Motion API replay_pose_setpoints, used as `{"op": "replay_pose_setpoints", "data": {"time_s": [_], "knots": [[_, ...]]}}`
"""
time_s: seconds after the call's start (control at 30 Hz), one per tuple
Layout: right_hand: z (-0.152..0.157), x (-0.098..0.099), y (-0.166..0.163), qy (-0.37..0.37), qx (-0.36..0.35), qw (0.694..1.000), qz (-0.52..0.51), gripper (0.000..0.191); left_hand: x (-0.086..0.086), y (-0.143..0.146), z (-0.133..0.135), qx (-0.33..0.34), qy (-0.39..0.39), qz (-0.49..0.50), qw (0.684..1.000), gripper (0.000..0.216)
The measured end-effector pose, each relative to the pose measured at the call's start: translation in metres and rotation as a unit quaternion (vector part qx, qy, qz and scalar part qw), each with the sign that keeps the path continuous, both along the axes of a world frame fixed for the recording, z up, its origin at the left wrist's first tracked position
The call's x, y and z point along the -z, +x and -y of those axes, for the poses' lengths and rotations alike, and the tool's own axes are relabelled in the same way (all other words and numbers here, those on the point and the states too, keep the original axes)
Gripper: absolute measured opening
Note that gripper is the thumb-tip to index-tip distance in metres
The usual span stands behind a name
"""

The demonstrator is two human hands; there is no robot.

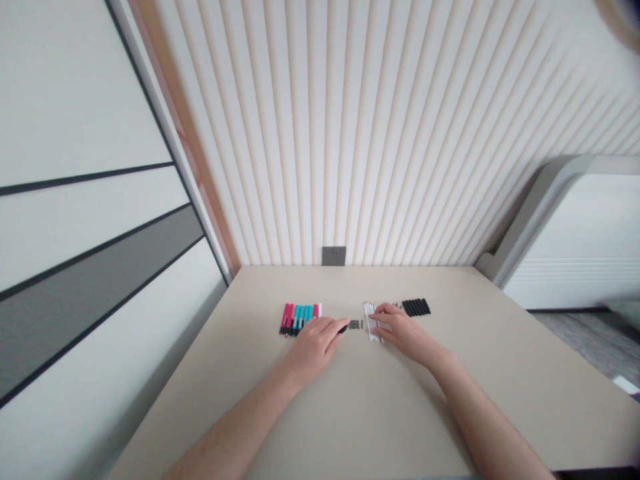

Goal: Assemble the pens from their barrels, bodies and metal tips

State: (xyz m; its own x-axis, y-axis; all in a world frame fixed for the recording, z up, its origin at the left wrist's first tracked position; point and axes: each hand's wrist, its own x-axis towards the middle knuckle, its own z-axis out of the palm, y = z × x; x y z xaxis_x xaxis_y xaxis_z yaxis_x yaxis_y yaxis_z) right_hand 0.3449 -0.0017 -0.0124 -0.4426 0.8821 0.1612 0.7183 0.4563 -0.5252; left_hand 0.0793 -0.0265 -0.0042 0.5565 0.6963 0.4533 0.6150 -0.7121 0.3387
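Note:
My left hand (313, 347) is closed, with its fingertips pinched on a small black pen part (343, 329). Just left of it lies a row of pink and turquoise pen barrels (301, 312) with black ends, partly covered by that hand. Small dark grey pieces (355, 325) sit between my two hands. Over a bundle of thin white sticks (369, 323), which look like pen refills, reaches my right hand (403, 332). Its thumb and index finger are apart and touch the sticks. Small pieces (397, 305) show in part behind the right hand.
Several black cylinders (417, 307) lie side by side to the right on the beige table (350, 413). A ribbed wall (310, 133) with a dark socket (334, 256) rises at the back. A white cabinet (75, 267) stands left, a grey-white headboard (575, 227) right.

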Motion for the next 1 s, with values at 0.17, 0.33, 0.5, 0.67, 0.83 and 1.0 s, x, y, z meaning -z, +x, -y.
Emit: {"op": "replay_pose_setpoints", "data": {"time_s": [0.17,0.33,0.5,0.67,0.83,1.0], "knots": [[-0.002,0.002,0.011,-0.058,-0.013,0.998,-0.036,0.044,-0.001,0.0,0.0,0.005,-0.005,-0.003,1.0,0.032],[-0.001,0.003,0.014,-0.083,-0.048,0.995,-0.023,0.044,-0.001,0.0,0.0,0.008,0.002,0.005,1.0,0.032],[0.002,0.001,0.01,-0.103,-0.046,0.993,-0.027,0.043,-0.001,0.0,0.0,0.009,-0.007,-0.002,1.0,0.033],[-0.001,0.006,0.01,-0.108,-0.03,0.993,-0.037,0.039,0.0,0.0,0.0,0.009,-0.009,-0.001,1.0,0.033],[-0.002,0.006,0.009,-0.092,-0.02,0.995,-0.024,0.035,0.001,0.0,-0.001,0.009,-0.01,-0.005,1.0,0.033],[-0.002,0.003,0.008,-0.091,-0.026,0.995,-0.019,0.03,0.002,-0.001,-0.002,0.008,-0.008,-0.007,1.0,0.033]]}}
